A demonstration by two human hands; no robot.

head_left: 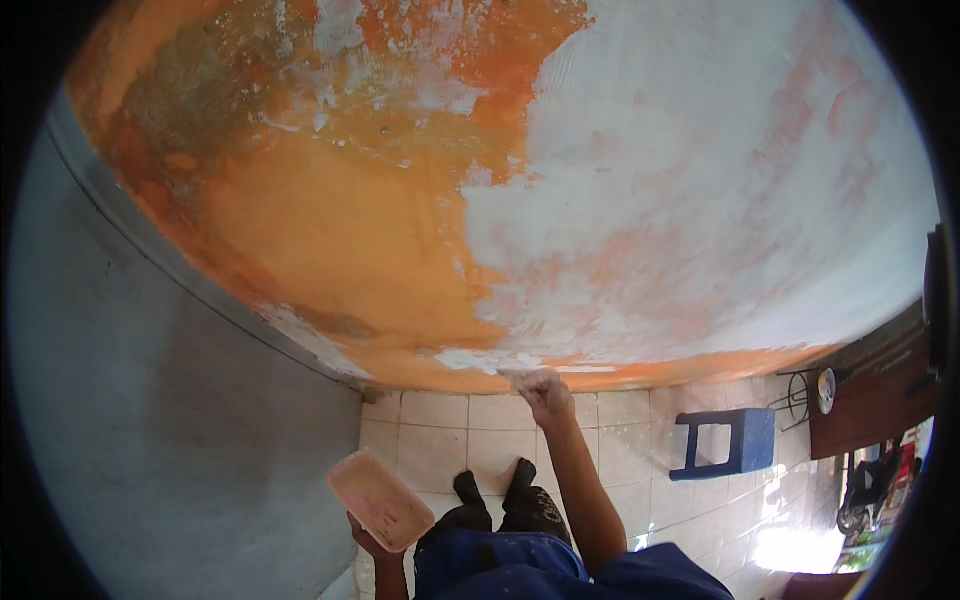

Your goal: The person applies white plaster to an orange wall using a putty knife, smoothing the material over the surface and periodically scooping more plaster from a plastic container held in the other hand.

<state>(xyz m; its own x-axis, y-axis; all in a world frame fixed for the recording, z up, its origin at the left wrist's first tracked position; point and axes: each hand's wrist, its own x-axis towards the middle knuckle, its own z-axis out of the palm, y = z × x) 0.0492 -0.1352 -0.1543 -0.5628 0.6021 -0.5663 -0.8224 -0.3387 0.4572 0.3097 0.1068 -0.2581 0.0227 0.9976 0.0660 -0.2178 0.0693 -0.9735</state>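
My left hand (370, 538) grips a shallow, rectangular, pale pink plastic tub (345, 470) from below, at its near left side. Pinkish smears coat the inside of the tub. Ahead of me, my right hand (549, 396) is closed and reaches to the low part of the wall (340, 230). Whatever its fingers hold is too small and blurred to name. Beside the fingertips, a fresh white patch (480, 360) lies over the orange paint. White coating covers most of the wall's right side, while orange paint with worn, stained areas shows on the left.
A grey wall (200, 400) meets the painted wall at the left corner. On the tiled floor (435, 410), a blue plastic stool (752, 442) lies on its side to the right. Farther right are a thin metal stand (793, 400), brown furniture (870, 395) and a motorbike (870, 490) near a bright opening.
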